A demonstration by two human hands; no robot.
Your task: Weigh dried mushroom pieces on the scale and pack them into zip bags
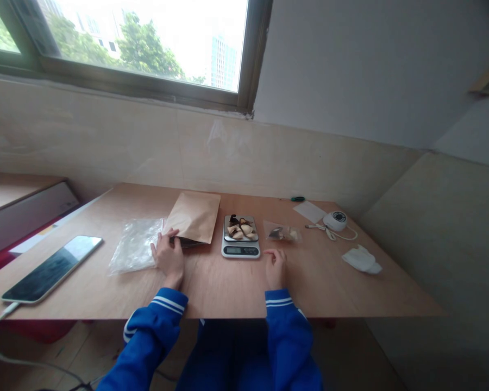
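Observation:
A small digital kitchen scale stands in the middle of the wooden table, with brown and pale pieces on its platform. To its left lies a brown paper envelope. My left hand rests flat on the table with its fingertips touching the envelope's near left corner. Left of that hand is a pile of clear plastic bags. My right hand lies loosely curled on the table just right of the scale, holding nothing. A small clear bag with similar pieces lies beyond it.
A phone with a white cable lies at the table's left front. At the right back are a white round device with a cord, a white card, a green pen and a crumpled white tissue. Walls close behind and right.

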